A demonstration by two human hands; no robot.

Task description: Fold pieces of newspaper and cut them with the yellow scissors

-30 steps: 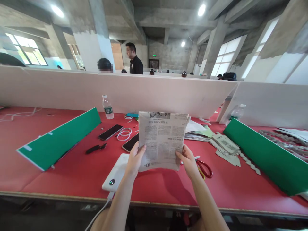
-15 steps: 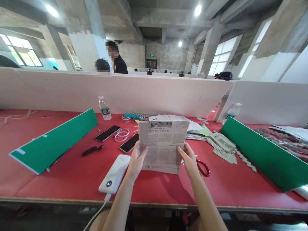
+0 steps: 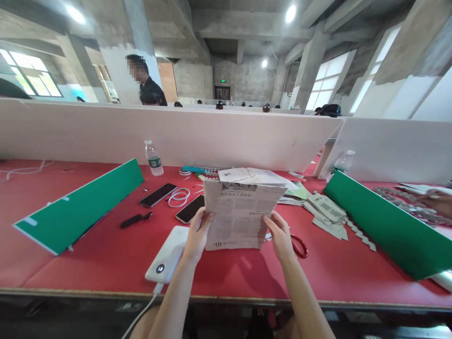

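A folded newspaper sheet (image 3: 242, 219) is held up in front of me, its lower edge near the red tabletop. My left hand (image 3: 198, 231) grips its left edge, thumb on the near face and fingers behind. At the right edge, my right hand (image 3: 280, 234) pinches it the same way. The print on the page is upside down to me. Just behind it lie white paper sheets (image 3: 254, 176). Red-handled scissors (image 3: 300, 246), partly hidden, rest by my right hand. A white power bank (image 3: 165, 256) with a cable lies beside my left forearm.
Two phones (image 3: 158, 195), a coiled white cable (image 3: 179, 197) and a black knife-like item (image 3: 134, 220) lie left. Green boards (image 3: 81, 207) stand on both sides. Newspaper pieces (image 3: 326, 209) lie right. A water bottle (image 3: 154, 159) stands by the white partition (image 3: 212, 136). Another person's hand (image 3: 439, 202) is far right.
The newspaper's upper part has tilted and skewed to the right, its top edge slightly lower. A person beyond the partition has moved left. Another person's hand has appeared at far right.
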